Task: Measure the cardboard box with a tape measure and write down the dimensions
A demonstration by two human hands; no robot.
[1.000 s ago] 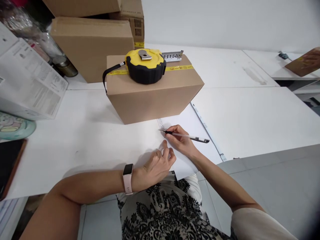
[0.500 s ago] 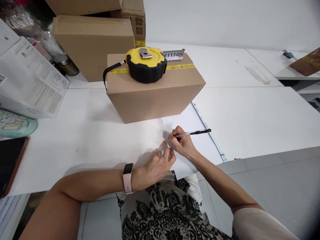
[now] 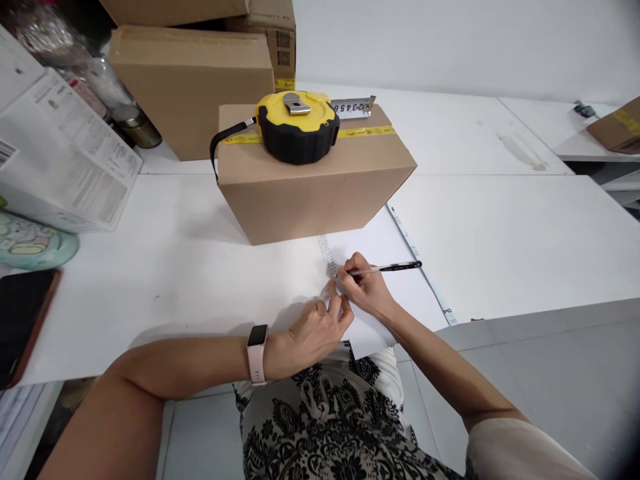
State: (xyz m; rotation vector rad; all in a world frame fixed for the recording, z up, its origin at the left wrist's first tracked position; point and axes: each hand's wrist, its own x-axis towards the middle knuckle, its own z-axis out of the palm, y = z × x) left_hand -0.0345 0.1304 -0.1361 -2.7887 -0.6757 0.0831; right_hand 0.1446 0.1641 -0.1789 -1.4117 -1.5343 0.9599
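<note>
My right hand is closed around a pen with a clear barrel and black end, its tip down at the left side of a white sheet of paper. Small rows of writing run along that edge. My left hand, with a pink-strapped watch on the wrist, rests beside it with fingers spread at the sheet's lower left. Beyond both hands a cardboard box stands over the paper's far end. On top lies a yellow and black tape measure, its blade partly pulled out.
Larger cardboard boxes stand at the back left. Along the left side are a white printed carton, a jar, a mint-green case and a phone. Another box sits far right on the white table.
The camera view has shifted slightly, so the boxes and tape measure appear a little farther right. Both hands keep nearly the same place, the pen still in my right hand.
</note>
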